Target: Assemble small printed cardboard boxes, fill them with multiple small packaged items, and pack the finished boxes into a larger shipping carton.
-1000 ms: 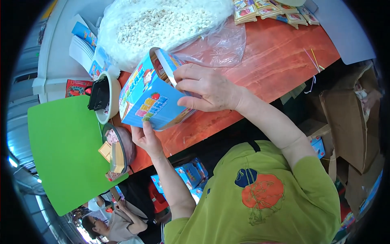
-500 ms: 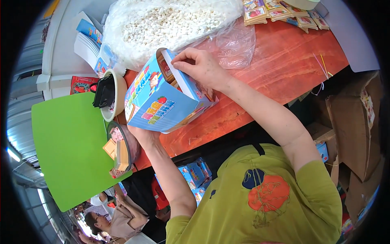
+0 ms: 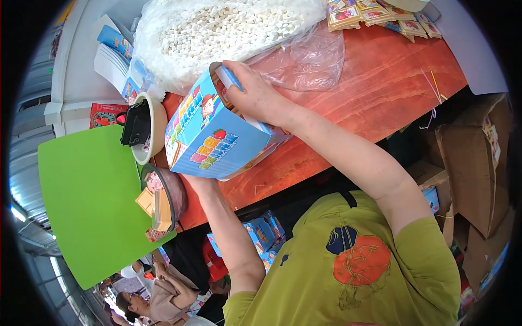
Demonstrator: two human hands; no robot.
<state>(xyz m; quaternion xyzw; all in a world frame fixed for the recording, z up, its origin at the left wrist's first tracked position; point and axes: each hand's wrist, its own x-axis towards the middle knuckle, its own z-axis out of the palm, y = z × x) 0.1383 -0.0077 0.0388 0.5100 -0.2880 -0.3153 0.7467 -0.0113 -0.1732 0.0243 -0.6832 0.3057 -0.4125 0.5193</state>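
A light blue cardboard box [image 3: 215,146] with cartoon print is tilted above the near edge of the red table. Its top is open, and wrapped packets show partly inside. With fingers curled over the rim, my right hand [image 3: 247,89] grips the far flap [image 3: 230,77] of the box. My left hand [image 3: 197,182] is at the underside of the box, near its lower left corner. The box hides the left fingers, but that hand appears to hold it from below.
Behind the box lies a clear plastic bag of small white pieces [image 3: 228,32]. Flat wrapped packets [image 3: 375,15] are piled at the far right of the red table [image 3: 391,76]. A cream basin [image 3: 157,127] and a dark-rimmed bowl [image 3: 176,193] stand left, beside a green board [image 3: 92,201].
My right hand has moved slightly left and closed around the flap, its fingers now over the rim. The box and my left hand stay nearly in place.
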